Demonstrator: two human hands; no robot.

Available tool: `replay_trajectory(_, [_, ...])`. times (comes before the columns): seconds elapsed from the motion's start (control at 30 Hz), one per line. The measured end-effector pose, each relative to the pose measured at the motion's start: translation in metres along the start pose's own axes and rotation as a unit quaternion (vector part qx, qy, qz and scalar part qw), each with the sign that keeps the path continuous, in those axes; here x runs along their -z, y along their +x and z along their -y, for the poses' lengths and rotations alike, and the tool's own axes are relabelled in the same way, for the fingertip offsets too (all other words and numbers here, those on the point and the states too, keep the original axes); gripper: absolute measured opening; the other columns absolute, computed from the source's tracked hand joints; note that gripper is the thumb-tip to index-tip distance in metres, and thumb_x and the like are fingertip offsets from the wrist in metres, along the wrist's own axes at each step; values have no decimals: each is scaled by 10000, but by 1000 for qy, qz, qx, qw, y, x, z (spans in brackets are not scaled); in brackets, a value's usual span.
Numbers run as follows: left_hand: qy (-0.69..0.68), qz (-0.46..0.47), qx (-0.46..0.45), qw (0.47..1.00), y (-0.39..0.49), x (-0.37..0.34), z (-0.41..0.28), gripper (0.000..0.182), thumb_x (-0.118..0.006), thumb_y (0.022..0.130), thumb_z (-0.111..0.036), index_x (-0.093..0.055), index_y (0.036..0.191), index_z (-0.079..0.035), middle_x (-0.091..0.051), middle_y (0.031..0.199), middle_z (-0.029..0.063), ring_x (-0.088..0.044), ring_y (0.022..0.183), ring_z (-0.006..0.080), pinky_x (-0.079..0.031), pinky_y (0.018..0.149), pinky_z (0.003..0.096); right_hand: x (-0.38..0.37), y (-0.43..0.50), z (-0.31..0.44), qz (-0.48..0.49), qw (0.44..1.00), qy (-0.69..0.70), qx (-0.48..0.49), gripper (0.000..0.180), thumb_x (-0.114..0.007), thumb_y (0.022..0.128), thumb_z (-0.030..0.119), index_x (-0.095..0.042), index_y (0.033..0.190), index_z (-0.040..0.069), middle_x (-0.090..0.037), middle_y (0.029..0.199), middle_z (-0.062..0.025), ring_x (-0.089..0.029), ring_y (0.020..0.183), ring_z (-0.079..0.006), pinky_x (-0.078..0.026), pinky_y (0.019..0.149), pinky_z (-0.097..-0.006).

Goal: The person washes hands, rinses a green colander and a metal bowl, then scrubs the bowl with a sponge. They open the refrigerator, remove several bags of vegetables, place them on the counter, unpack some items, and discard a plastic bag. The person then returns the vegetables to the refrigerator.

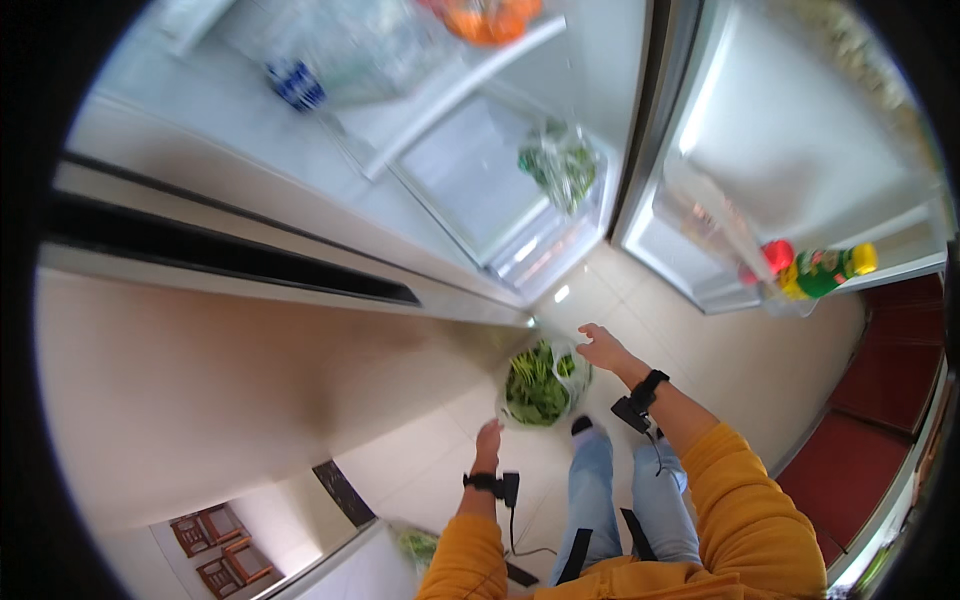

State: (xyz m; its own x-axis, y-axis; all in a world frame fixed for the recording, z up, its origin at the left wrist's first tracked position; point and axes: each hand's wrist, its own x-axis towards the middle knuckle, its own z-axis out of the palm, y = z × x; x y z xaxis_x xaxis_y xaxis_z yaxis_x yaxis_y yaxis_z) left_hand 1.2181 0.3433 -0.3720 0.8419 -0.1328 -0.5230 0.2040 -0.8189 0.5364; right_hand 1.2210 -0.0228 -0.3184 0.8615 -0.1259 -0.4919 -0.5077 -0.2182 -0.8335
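Note:
A clear plastic bag of leafy green vegetables [536,386] stands on the tiled floor in front of my feet. Beside its upper right rim is my right hand [606,351], with thumb and fingers apart and nothing between them. My left hand [487,448] reaches to the bag's lower left edge; its fingers are seen end-on, and whether they touch the plastic is unclear. Ahead of me is an open refrigerator, where a bag of green vegetables [561,163] sits low by the clear drawer [536,251].
The refrigerator door [787,112] is swung out at the right, its shelf holding a green bottle with a yellow cap [829,270]. Orange produce [487,16] lies on an upper shelf [465,94]. Dark red cabinet fronts [847,465] line the right side.

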Motion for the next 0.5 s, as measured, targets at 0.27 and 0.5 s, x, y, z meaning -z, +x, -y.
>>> replay_trajectory(0.27, [-260, 31, -1, 965, -102, 96, -171, 290, -516, 834, -179, -541, 1096, -57, -593, 1051, 36, -518, 1005, 126, -375, 849, 275, 136, -39, 256, -146, 922, 112, 341, 431, -584, 761, 209, -475, 1135, 25, -524, 1096, -183, -525, 985, -283, -421, 840, -349])
replay_trajectory(0.5, [-319, -26, -91, 943, -107, 130, -287, 291, -536, 836, -72, -517, 1120, -10, -579, 1065, 87, -528, 1003, 150, -394, 888, 249, 198, 20, 383, -339, 862, -36, 375, 584, -636, 717, 240, -401, 1184, -21, -492, 1080, -248, -471, 1032, -358, -368, 902, -400])
